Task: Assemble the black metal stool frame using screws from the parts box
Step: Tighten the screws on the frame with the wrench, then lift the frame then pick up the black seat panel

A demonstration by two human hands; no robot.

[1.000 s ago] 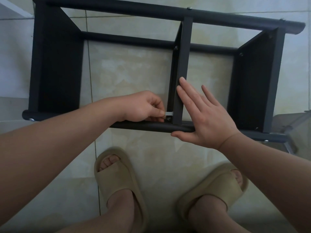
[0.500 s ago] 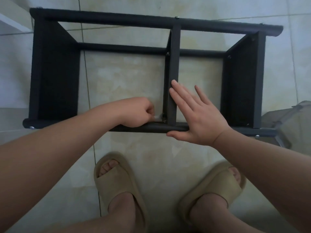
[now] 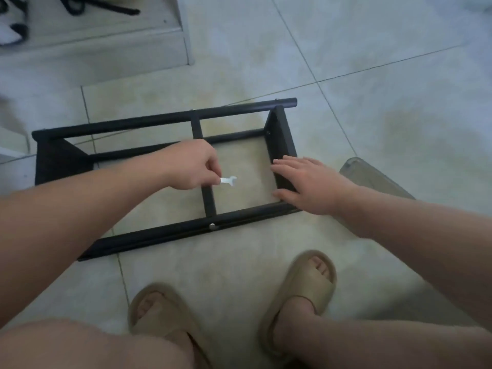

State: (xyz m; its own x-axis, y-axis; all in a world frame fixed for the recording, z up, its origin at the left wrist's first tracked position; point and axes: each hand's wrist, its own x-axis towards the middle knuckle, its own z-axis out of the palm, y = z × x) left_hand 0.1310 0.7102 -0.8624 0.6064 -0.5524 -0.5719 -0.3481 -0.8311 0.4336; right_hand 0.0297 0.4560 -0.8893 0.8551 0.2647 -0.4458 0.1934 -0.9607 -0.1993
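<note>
Both hands have moved. The left hand (image 3: pixel 191 166) has come away from the joint at the near bar. It is now over the middle bar, pinching a small white wrench (image 3: pixel 229 180) between thumb and finger. The right hand (image 3: pixel 308 182) has slid from the middle bar to the right end of the frame (image 3: pixel 159 120). It lies flat there, fingers straight and close together. The black frame lies on the tile floor in the middle of the picture. A silver screw (image 3: pixel 212 226) sits in its near bar. A clear box (image 3: pixel 372 177) shows at the right, behind the right arm. Tan sandals (image 3: pixel 306 283) are at the bottom.
</note>
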